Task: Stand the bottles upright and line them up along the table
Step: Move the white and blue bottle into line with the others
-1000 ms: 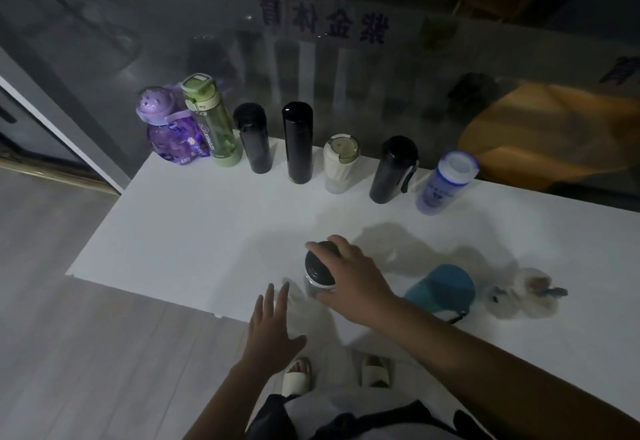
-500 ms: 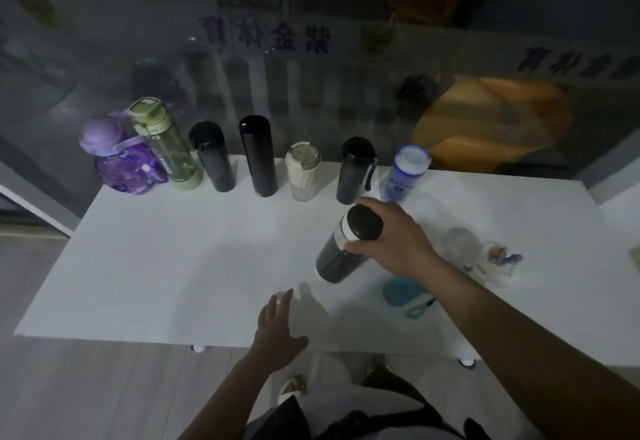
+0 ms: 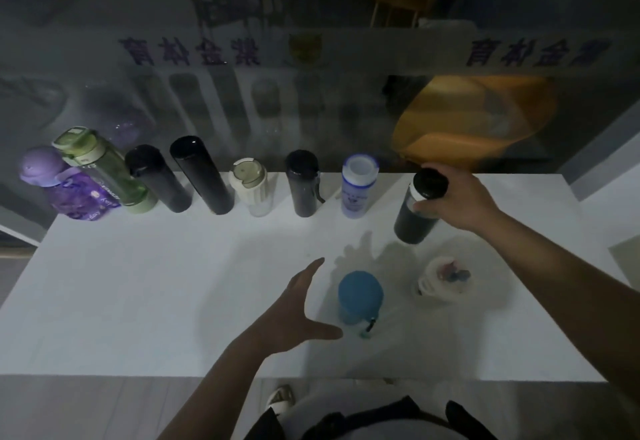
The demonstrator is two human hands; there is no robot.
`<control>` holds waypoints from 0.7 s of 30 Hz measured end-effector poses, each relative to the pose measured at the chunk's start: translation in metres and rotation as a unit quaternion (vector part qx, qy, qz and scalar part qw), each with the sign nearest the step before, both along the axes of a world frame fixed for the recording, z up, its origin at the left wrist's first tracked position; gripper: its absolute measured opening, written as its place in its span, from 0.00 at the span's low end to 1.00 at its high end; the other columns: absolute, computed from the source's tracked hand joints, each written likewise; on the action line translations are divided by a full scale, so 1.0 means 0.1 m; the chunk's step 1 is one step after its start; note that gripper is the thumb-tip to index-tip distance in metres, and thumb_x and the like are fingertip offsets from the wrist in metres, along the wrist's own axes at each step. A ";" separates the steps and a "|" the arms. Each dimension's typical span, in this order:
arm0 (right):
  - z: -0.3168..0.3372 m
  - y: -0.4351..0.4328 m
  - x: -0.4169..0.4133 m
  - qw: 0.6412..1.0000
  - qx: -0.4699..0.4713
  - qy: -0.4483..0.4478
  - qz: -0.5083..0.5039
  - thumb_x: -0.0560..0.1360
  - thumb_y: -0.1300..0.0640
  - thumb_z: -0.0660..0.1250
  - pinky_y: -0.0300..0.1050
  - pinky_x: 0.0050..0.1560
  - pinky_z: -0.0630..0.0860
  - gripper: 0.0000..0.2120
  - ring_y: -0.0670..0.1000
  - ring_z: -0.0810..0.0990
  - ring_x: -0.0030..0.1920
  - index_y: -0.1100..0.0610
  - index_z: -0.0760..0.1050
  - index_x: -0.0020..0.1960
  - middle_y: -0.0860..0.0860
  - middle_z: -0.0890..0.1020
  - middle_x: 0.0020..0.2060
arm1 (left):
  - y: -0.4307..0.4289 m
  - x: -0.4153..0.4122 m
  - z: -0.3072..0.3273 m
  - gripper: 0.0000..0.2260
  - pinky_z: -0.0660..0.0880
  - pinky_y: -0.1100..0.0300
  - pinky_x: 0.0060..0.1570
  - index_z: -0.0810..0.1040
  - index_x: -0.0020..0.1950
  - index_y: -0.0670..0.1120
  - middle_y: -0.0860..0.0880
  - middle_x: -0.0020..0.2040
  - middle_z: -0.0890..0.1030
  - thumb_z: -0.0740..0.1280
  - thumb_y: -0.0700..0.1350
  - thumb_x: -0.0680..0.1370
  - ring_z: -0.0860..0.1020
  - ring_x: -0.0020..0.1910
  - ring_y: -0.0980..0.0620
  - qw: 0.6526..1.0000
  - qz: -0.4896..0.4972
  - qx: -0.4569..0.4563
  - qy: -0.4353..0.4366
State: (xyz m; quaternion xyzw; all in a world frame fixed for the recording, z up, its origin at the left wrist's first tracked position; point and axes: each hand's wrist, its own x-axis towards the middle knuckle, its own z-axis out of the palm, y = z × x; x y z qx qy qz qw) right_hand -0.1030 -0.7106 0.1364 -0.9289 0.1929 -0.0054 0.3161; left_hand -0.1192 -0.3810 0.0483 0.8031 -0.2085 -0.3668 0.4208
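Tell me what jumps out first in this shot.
A row of seven upright bottles along the table's far edge, from the purple bottle at left to the blue-and-white bottle. The right hand holds a black-capped dark bottle at the row's right end. The left hand hovers open beside a blue-lidded bottle.

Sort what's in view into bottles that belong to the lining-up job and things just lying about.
Job:
- seven bottles in the back row, purple bottle to blue-capped white bottle
- dark bottle gripped by the right hand
- blue-lidded bottle near the open left hand
- clear bottle

Lying about:
- orange shape behind the glass
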 end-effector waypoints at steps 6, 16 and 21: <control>-0.39 -0.55 0.33 1.000 0.007 -0.006 0.027 0.62 0.50 0.78 0.55 0.59 0.74 0.36 0.57 0.74 0.64 0.48 0.68 0.67 0.50 0.74 0.65 | -0.41 -0.21 0.05 0.50 0.61 0.53 0.73 0.51 0.76 0.64 0.63 0.74 0.58 0.80 0.55 0.64 0.59 0.72 0.59 0.998 0.051 0.007 -0.025; -0.75 -0.73 0.81 0.995 0.006 -0.017 0.103 0.63 0.52 0.78 0.53 0.62 0.73 0.38 0.57 0.72 0.66 0.48 0.67 0.69 0.52 0.72 0.68 | -0.70 -0.45 -0.10 0.41 0.75 0.48 0.64 0.64 0.69 0.64 0.60 0.67 0.69 0.81 0.55 0.61 0.69 0.67 0.54 0.985 0.164 0.017 -0.041; -0.79 -0.69 0.92 0.993 0.009 -0.038 0.109 0.62 0.54 0.77 0.51 0.60 0.73 0.36 0.59 0.73 0.63 0.48 0.68 0.67 0.55 0.74 0.65 | -0.77 -0.47 -0.10 0.40 0.76 0.52 0.62 0.63 0.69 0.63 0.59 0.67 0.69 0.81 0.49 0.65 0.70 0.67 0.52 0.984 0.166 0.024 -0.053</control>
